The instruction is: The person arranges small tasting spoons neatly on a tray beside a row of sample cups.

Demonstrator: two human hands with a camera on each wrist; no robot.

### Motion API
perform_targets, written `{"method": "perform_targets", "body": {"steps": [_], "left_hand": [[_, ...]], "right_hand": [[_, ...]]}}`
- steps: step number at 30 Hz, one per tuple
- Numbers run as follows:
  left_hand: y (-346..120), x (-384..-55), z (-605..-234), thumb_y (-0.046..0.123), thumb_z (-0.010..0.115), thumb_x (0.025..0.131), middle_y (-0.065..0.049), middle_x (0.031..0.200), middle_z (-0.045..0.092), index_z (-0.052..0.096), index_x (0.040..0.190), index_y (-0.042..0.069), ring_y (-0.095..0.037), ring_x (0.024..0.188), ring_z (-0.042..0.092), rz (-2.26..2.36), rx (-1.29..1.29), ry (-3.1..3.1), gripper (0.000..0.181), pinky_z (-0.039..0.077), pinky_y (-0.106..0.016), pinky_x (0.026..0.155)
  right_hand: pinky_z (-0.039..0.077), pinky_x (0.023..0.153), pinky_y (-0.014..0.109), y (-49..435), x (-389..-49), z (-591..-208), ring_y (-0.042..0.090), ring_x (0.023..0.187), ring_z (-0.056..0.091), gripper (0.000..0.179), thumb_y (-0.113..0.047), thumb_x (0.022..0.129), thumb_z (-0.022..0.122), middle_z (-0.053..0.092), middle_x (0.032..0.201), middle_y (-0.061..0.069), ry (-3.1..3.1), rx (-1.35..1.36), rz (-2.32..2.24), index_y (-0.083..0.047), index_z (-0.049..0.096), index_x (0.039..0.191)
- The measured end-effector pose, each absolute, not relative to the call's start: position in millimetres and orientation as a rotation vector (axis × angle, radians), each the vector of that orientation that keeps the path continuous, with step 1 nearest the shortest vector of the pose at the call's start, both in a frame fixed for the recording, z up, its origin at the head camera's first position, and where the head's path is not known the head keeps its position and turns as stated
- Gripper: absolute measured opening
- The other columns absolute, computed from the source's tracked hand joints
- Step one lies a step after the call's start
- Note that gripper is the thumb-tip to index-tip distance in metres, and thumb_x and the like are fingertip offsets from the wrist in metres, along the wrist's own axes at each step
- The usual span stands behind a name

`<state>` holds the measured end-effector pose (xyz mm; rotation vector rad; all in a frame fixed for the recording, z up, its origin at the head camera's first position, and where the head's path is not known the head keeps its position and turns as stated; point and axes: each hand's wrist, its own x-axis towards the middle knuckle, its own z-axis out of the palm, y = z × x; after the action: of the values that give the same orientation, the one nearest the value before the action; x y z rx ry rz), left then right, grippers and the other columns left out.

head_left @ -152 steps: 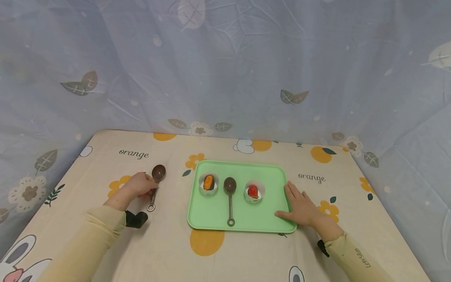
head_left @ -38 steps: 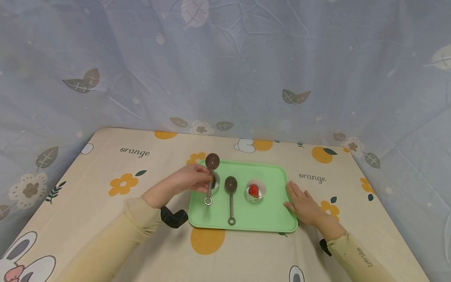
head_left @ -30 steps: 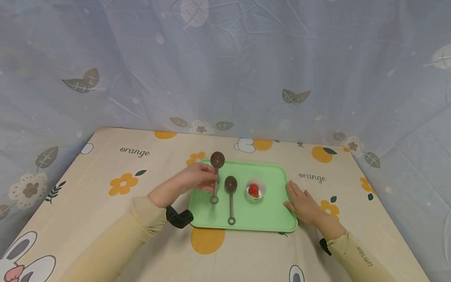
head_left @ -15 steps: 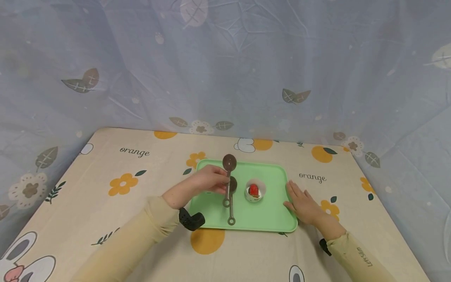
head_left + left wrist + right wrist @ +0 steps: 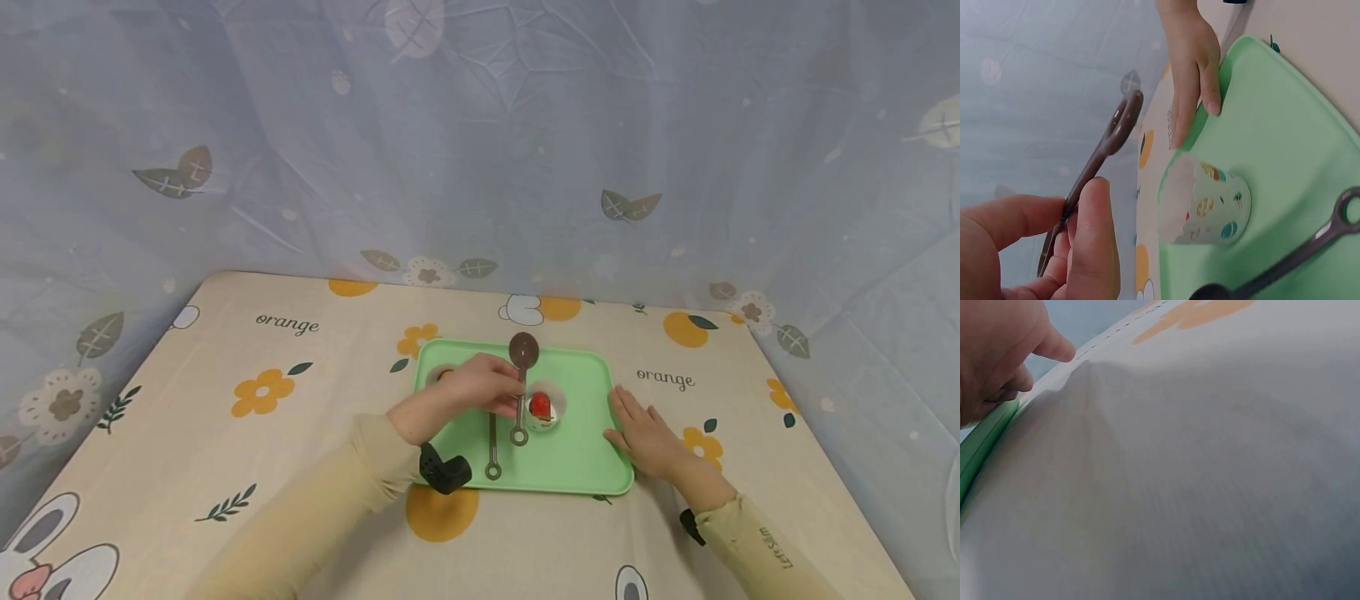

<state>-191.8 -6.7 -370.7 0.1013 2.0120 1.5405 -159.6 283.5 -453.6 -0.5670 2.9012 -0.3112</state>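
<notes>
The left hand [image 5: 486,384] and the brown round-bowled spoon [image 5: 523,351] it carries have shifted rightward over the green tray [image 5: 585,467], from above the other brown spoon [image 5: 492,442] to beside the patterned paper cup [image 5: 557,398]. Thumb and fingers pinch the handle; the spoon is in the air, its ring end apart from the cup in the left wrist view. The right hand [image 5: 647,437] lies with fingers extended along the tray's right edge, gripping nothing. To carry the spoon well, keep the pinch firm at mid-handle and the ring end high enough to miss the cup's light-looking rim and the red-topped piece [image 5: 539,405] inside, while the right hand steadies the tray.
</notes>
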Motion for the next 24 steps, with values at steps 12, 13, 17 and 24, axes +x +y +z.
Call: {"method": "perform_targets", "body": {"steps": [12,13,17,24], "left_hand": [[21,-186,-375,0.001,0.057,0.086,-0.021,0.097,0.067,0.056,0.114,-0.008,-0.007,0.057,0.059,1.595,0.142,1.962,0.03,0.057,-0.025,0.066],[23,-186,-374,0.001,0.057,0.086,-0.02,0.096,0.067,0.055,0.115,-0.008,-0.007,0.057,0.059,1.591,0.149,1.966,0.03,0.057,-0.025,0.066],[30,-183,-374,0.002,0.058,0.086,-0.018,0.095,0.067,0.055,0.117,-0.008,-0.006,0.055,0.059,1.572,0.17,1.979,0.032,0.057,-0.026,0.067],[45,-183,-379,0.003,0.06,0.085,-0.019,0.096,0.068,0.053,0.12,-0.008,-0.006,0.052,0.058,1.558,0.138,1.996,0.037,0.057,-0.027,0.067]], "right_hand": [[0.019,0.11,0.062,284,-160,-454,0.041,0.14,0.02,0.064,-0.027,0.098,0.044,0.017,0.152,0.026,2.905,-0.572,-0.314,0.008,0.017,0.144],[0.019,0.11,0.062,283,-160,-453,0.041,0.14,0.019,0.064,-0.027,0.098,0.044,0.017,0.152,0.025,2.904,-0.566,-0.311,0.008,0.017,0.144],[0.019,0.11,0.062,283,-160,-453,0.041,0.14,0.02,0.063,-0.027,0.098,0.043,0.017,0.152,0.026,2.912,-0.565,-0.296,0.008,0.018,0.144],[0.018,0.111,0.062,283,-160,-452,0.041,0.14,0.02,0.064,-0.027,0.098,0.044,0.017,0.152,0.025,2.91,-0.557,-0.31,0.008,0.017,0.144]]}}
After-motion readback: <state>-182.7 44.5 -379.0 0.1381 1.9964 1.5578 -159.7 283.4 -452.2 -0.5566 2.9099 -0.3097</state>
